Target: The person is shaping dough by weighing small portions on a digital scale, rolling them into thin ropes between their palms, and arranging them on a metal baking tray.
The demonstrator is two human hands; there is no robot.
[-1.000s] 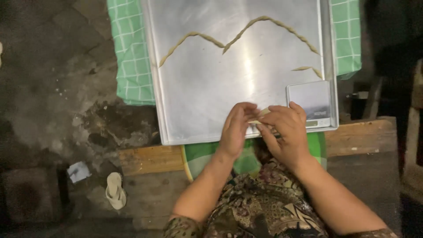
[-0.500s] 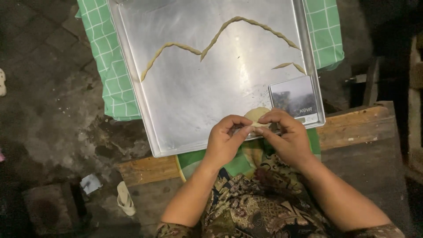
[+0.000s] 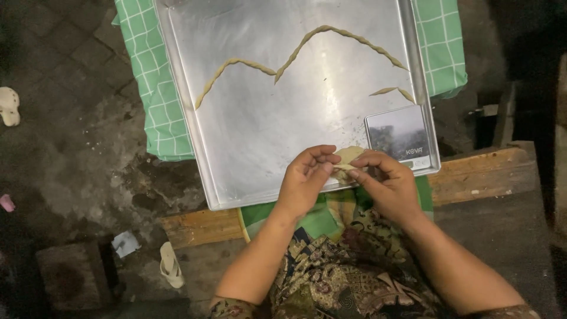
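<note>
A small pale lump of dough (image 3: 347, 157) is pinched between the fingertips of my left hand (image 3: 305, 180) and my right hand (image 3: 385, 182), just above the near edge of a large metal tray (image 3: 254, 136). On the tray lie long twisted dough ropes (image 3: 307, 50) in a zigzag line and a short bent piece (image 3: 391, 91) at the right. A small digital kitchen scale (image 3: 398, 134) sits in the tray's near right corner, close to my right hand.
The tray rests on a green checked cloth (image 3: 147, 77) over a wooden plank bench (image 3: 478, 174). Dark paved ground lies to the left, with a pale sandal (image 3: 170, 265) and another (image 3: 9, 106). My patterned clothing fills the bottom centre.
The view has shifted, so the tray sits lower right in frame. My hands have lifted a little off the tray edge, and the dough lump now shows between the fingertips.
</note>
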